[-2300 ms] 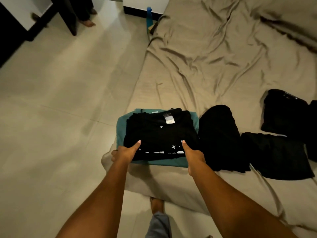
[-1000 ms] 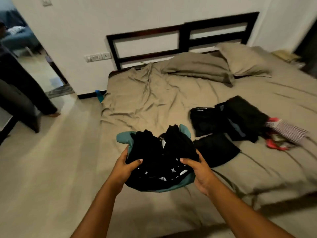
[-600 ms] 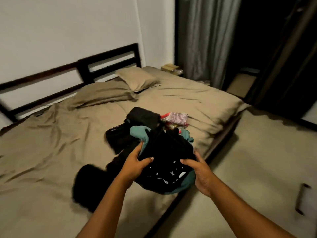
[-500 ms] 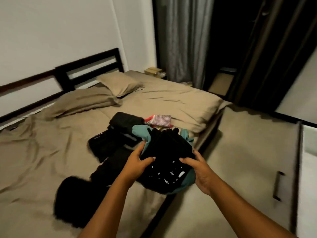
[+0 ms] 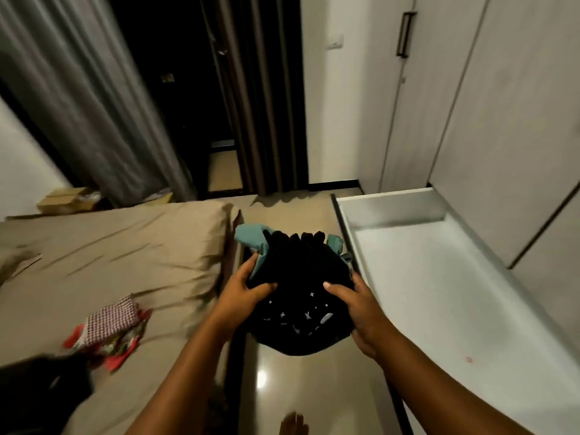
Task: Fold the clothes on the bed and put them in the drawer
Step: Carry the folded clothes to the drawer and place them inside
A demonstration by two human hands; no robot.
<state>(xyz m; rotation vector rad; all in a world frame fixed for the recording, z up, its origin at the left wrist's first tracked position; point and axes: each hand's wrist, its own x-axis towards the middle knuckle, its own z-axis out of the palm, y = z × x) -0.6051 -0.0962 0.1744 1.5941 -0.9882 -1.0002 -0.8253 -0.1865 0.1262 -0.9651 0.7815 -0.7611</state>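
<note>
Head view: left hand point(image 5: 243, 288) and right hand point(image 5: 353, 301) clasp folded stack point(image 5: 298, 296) above floor, beside open drawer point(image 5: 439, 277); keep level, lower flat into drawer

One view only, head cam, wide-angle w/ bent edges. Looks fwd and down from standing height over the strip of floor point(image 5: 292, 375) between bed point(image 5: 103, 262) on the left and open white drawer point(image 5: 439, 277) on the right. Forearms reach in from the bottom edge; both hands sit close, near centre. Far end: curtains point(image 5: 94, 98) and wardrobe doors point(image 5: 502, 120). No 2nd view to overlap with.
</note>
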